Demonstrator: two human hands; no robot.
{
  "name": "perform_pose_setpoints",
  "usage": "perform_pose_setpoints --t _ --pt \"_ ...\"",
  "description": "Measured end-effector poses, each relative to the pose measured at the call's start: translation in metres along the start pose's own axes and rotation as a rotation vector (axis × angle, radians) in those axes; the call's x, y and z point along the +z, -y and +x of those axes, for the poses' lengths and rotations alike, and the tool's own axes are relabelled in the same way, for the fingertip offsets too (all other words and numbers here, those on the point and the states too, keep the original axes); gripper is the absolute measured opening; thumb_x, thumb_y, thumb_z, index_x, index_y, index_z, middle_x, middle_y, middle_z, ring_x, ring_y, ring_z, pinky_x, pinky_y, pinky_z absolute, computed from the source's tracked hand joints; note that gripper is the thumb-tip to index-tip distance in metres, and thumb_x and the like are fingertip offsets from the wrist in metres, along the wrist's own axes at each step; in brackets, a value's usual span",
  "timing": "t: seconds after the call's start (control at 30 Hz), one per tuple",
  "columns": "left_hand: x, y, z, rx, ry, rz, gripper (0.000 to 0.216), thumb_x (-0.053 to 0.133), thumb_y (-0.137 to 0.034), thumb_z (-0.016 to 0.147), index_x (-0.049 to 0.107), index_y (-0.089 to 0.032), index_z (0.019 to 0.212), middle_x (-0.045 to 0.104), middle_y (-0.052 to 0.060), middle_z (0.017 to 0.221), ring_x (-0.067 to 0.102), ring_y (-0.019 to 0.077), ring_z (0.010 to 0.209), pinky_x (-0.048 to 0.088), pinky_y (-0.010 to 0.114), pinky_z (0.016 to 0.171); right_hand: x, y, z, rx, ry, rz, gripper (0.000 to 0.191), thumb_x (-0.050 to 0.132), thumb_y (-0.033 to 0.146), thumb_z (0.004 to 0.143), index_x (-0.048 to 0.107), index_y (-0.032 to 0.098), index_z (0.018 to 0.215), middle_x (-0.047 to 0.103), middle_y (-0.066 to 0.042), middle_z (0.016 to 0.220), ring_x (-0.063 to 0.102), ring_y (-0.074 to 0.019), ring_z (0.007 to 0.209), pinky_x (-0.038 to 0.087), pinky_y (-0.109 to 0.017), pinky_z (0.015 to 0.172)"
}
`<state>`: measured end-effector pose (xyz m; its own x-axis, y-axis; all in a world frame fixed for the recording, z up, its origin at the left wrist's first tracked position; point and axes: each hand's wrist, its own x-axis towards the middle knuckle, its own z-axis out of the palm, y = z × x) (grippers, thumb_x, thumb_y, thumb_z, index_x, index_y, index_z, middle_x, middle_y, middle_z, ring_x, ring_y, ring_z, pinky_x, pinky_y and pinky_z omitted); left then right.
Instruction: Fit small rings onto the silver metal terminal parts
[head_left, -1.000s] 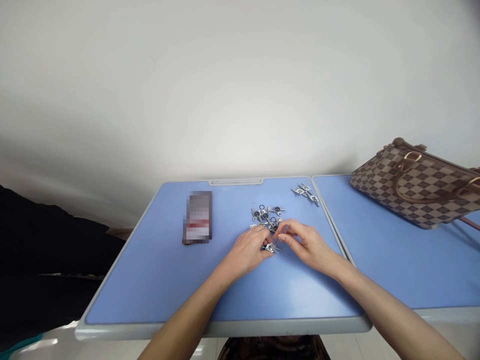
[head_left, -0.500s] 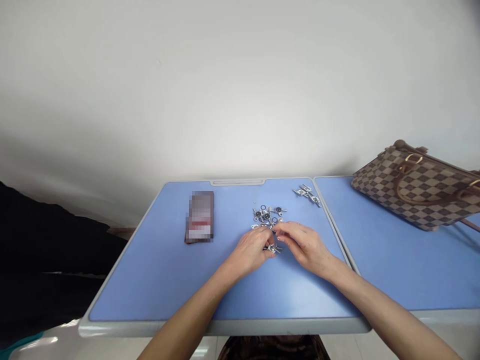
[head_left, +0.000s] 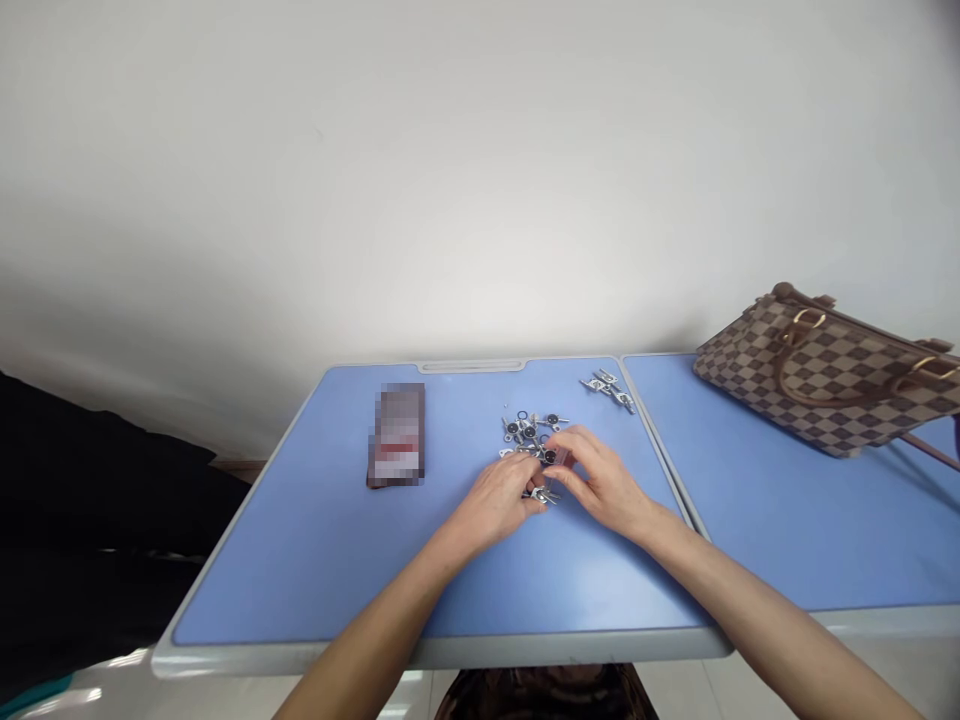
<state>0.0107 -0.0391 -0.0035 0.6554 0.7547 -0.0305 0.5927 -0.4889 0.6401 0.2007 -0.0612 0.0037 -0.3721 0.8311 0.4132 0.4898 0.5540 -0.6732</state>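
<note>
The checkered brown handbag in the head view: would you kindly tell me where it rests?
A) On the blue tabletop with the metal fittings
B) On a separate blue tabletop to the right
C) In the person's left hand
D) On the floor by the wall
B. The handbag sits on the second blue tabletop, across the seam from the blue tabletop holding the metal fittings.

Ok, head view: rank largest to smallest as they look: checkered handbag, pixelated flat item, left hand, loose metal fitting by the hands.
1. Checkered brown handbag
2. Pixelated flat item and left hand: they look alike, and the hand is nearer the camera, so unranked
3. Metal fitting
</note>
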Motion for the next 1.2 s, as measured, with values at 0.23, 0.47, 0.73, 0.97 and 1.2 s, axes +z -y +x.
perform_pose_setpoints --t 0.23,0.47,0.73,0.97,1.2 --pt "0.003 0.003 0.001 -0.010 -0.004 -0.033 0.015 0.068 -0.018 0.076 0.055 -0.018 0.084 0.062 0.001 0.087 0.058 0.0193 0.082 0.042 0.030 0.069 -0.006 0.009 0.002 -0.049 0.106 0.079 0.035 0.036 0.020 0.099 0.045 0.026 0.132 0.061 -0.006 0.096 0.059 -0.0189 0.088 0.051 -0.036 0.082" --pt "0.002 0.002 0.001 0.006 -0.007 0.013 0.017 0.070 -0.019 0.076 0.053 -0.018 0.082 0.062 0.002 0.087 0.057 0.0204 0.083 0.041 0.030 0.071 -0.002 0.004 0.001 -0.068 0.021 -0.052 0.035 0.045 0.021 0.096 0.044 0.023 0.132 0.059 -0.006 0.093 0.056 -0.0193 0.084 0.050 -0.037 0.078" --pt "0.003 0.003 0.001 0.004 0.001 -0.064 0.016 0.068 -0.016 0.075 0.053 -0.018 0.082 0.062 0.001 0.089 0.058 0.0192 0.083 0.041 0.029 0.070 -0.002 0.011 0.002 -0.120 0.089 0.102 0.038 0.038 0.016 0.098 0.045 0.025 0.134 0.062 -0.005 0.094 0.058 -0.0181 0.088 0.051 -0.036 0.082" --pt "0.004 0.005 0.002 0.024 0.002 -0.032 0.013 0.066 -0.018 0.076 0.054 -0.018 0.081 0.062 0.002 0.087 0.057 0.0197 0.083 0.041 0.029 0.071 -0.006 0.008 0.001 -0.153 0.075 0.017 0.036 0.043 0.017 0.096 0.044 0.021 0.132 0.062 -0.009 0.100 0.057 -0.0199 0.090 0.051 -0.039 0.081" --pt "0.002 0.000 0.001 0.017 0.008 0.001 0.013 0.066 -0.018 0.077 0.057 -0.018 0.086 0.062 0.002 0.087 0.057 0.0202 0.083 0.041 0.029 0.071 -0.010 0.010 0.001 -0.187 0.066 0.072 0.031 0.045 0.018 0.097 0.054 0.023 0.126 0.060 -0.008 0.099 0.058 -0.0180 0.090 0.052 -0.034 0.079"
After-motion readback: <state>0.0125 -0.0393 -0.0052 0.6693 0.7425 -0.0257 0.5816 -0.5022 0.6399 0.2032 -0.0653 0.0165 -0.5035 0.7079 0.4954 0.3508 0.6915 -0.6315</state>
